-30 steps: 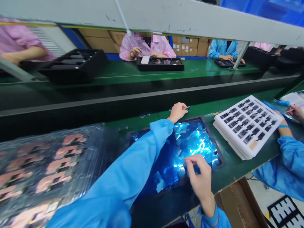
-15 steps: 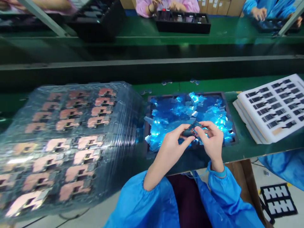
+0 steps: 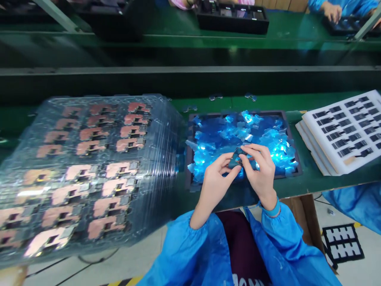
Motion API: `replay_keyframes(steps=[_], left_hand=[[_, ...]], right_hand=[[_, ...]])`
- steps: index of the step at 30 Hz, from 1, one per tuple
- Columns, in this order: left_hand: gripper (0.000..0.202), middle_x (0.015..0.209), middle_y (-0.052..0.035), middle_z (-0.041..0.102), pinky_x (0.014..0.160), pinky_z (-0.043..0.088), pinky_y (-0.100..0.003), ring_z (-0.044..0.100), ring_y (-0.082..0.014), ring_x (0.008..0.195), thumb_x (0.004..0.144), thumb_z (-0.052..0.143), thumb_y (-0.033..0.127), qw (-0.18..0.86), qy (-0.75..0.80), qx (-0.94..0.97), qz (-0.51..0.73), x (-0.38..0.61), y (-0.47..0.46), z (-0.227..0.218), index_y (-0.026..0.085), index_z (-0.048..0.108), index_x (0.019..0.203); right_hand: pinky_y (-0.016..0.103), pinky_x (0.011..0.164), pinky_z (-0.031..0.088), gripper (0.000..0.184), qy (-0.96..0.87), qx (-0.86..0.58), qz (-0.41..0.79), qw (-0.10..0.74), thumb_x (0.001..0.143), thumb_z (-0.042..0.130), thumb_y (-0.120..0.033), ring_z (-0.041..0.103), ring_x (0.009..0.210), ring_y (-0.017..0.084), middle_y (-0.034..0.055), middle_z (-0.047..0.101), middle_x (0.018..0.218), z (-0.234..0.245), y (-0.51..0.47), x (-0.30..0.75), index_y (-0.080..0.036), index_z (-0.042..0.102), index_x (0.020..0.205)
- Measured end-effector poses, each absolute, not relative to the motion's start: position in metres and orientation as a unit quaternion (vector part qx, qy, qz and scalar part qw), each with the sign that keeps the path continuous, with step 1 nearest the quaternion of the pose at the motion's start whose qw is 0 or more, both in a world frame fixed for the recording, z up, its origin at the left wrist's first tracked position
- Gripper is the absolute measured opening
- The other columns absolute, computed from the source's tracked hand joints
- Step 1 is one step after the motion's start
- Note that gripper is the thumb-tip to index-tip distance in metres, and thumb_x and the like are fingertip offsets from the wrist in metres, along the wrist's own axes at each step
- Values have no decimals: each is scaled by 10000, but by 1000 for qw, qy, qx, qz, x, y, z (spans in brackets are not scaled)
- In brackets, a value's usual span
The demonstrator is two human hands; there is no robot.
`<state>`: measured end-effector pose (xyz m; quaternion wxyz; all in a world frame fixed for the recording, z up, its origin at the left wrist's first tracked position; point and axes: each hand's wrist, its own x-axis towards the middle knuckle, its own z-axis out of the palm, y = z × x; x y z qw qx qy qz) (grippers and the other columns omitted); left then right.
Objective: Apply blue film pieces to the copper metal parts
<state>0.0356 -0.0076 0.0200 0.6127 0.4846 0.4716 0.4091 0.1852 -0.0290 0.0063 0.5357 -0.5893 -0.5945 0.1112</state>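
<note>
A small dark circuit board (image 3: 236,155) is held between both hands, partly covered by the fingers. My left hand (image 3: 216,176) pinches its left side between thumb and fingers. On the other side, my right hand (image 3: 259,169) has its thumb and fingertips closed on the board's right edge. Both hands are above the near part of a shallow dark tray (image 3: 190,183), which is strewn with shiny blue film pieces (image 3: 279,149). Whether the right fingers also hold a film piece is too small to tell.
Left of the film tray, a tall stack of clear plastic trays (image 3: 154,159) holds copper-coloured boards (image 3: 119,169). White foam trays (image 3: 336,139) with dark slim parts are stacked at right. Several small parts (image 3: 216,97) lie behind. Across the bench, a co-worker's hand (image 3: 332,12) works near a black box.
The camera view has shifted slightly. The board is tilted more upright between my fingers and shows more of its face. My right fingers now reach over its top edge.
</note>
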Motion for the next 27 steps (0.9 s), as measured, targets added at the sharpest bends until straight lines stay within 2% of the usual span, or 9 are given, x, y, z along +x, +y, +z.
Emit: replay_keyframes(steps=[3, 7, 11, 15, 18, 22, 27], left_hand=[[365, 1182, -78, 823, 879, 674, -308, 794, -253, 1042, 835, 887, 294, 648, 450, 461, 406, 32, -10, 22, 219, 835, 1189], [373, 1194, -94, 812, 865, 711, -387, 792, -255, 958, 873, 886, 428, 704, 442, 392, 396, 25, -11, 24, 193, 857, 1162], [404, 1007, -60, 799, 810, 724, -360, 758, -204, 878, 763, 990, 417, 746, 435, 300, 406, 19, -9, 17, 183, 869, 1069], [322, 903, -35, 751, 849, 716, -330, 742, -172, 865, 738, 1016, 371, 784, 411, 240, 398, 15, -7, 10, 160, 840, 905], [316, 974, -52, 765, 836, 707, -299, 747, -172, 893, 766, 1002, 356, 807, 388, 221, 386, 13, -5, 6, 154, 834, 943], [280, 1078, -57, 796, 806, 696, -268, 768, -171, 901, 825, 963, 310, 807, 377, 193, 412, 11, -2, 0, 177, 823, 1027], [282, 1203, -93, 805, 818, 678, -267, 800, -246, 1070, 892, 892, 308, 779, 392, 192, 450, 9, 4, -1, 181, 791, 1123]], right_hand=[[406, 856, 649, 201, -622, -582, 7, 524, 1057, 712, -199, 720, 1067, 258, 93, 785, 1111, 5, -28, 181, -279, 828, 1199], [396, 795, 645, 173, -637, -575, -39, 512, 1042, 734, -190, 716, 1012, 251, 72, 802, 1080, -2, -28, 180, -306, 845, 1107], [452, 898, 658, 150, -661, -583, -22, 472, 1048, 727, -226, 726, 1009, 261, 62, 811, 1067, -6, -33, 182, -322, 843, 1050], [441, 949, 659, 216, -714, -544, -3, 441, 1061, 683, -172, 735, 1066, 257, 53, 820, 1113, 0, -38, 187, -324, 821, 1127], [424, 944, 664, 264, -749, -513, 1, 420, 1077, 626, -132, 740, 1109, 254, 53, 829, 1153, 6, -40, 192, -304, 797, 1181], [446, 968, 667, 263, -764, -496, 29, 412, 1096, 580, -152, 757, 1134, 249, 56, 828, 1189, 7, -44, 197, -296, 778, 1192], [450, 874, 666, 218, -729, -476, 32, 491, 1060, 618, -126, 788, 998, 243, 46, 830, 1057, 3, -48, 191, -281, 730, 1166]])
